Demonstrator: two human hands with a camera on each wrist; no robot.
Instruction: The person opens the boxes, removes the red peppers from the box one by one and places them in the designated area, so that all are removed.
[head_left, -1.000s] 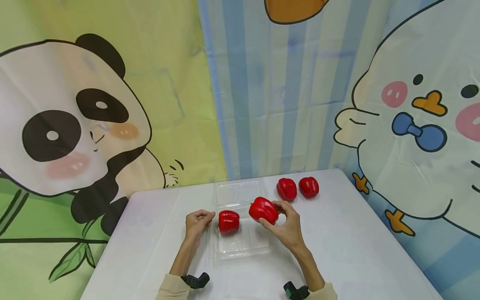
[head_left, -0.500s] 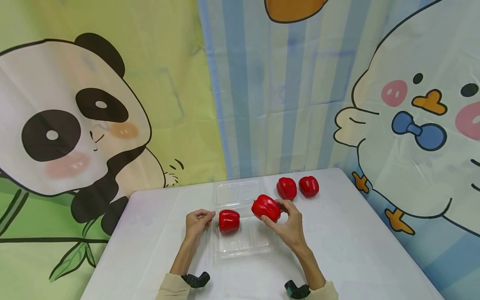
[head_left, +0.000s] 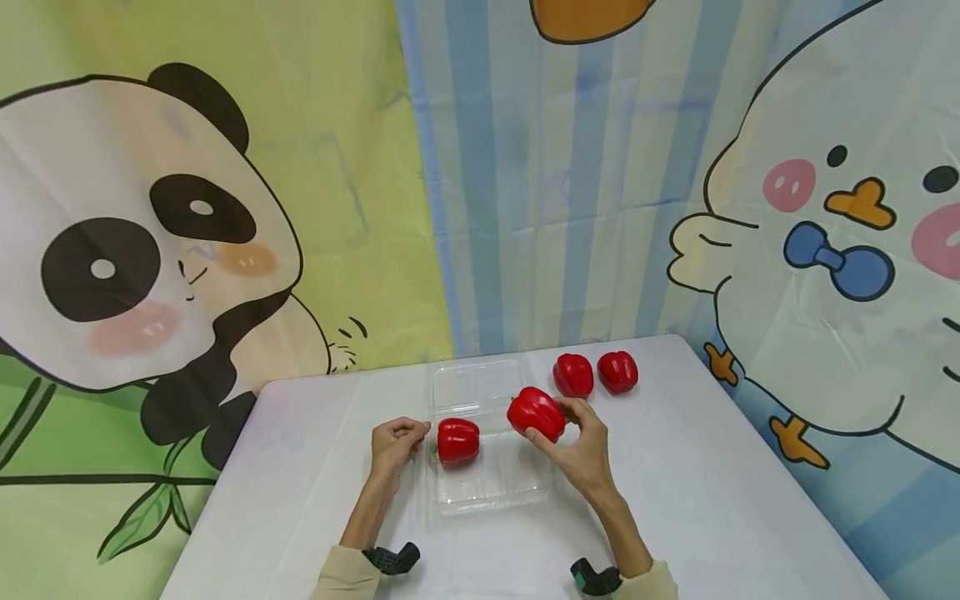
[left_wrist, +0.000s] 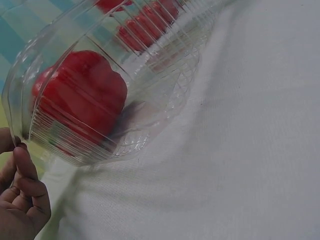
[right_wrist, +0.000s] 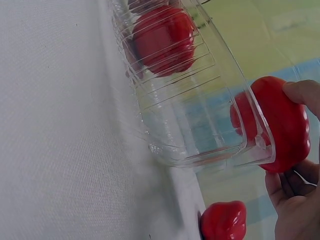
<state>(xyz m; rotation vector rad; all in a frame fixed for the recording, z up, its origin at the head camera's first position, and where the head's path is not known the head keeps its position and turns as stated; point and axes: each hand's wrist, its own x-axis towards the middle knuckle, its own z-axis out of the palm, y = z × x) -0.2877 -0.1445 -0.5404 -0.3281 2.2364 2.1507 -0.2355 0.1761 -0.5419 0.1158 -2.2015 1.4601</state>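
A clear plastic clamshell container (head_left: 491,493) lies with its lid (head_left: 477,387) folded back toward the far edge. Inside, at its left end, one red bell pepper (head_left: 457,442) rests on its side, also visible through the ribbed wall in the left wrist view. My left hand (head_left: 395,447) pinches the container's left rim between thumb and fingertips. My right hand (head_left: 587,454) grips a second red bell pepper (head_left: 536,414) over the right end of the container, thumb on the near side. In the right wrist view, that pepper (right_wrist: 287,125) overlaps the container's rim.
Two more red bell peppers, one (head_left: 573,376) beside the other (head_left: 618,372), sit at the back right of the white table (head_left: 697,500). Behind the table hangs a cartoon-printed cloth (head_left: 510,167).
My right hand has shifted a little to the right and away from me, carrying its bell pepper. My left hand stays at the container's rim.
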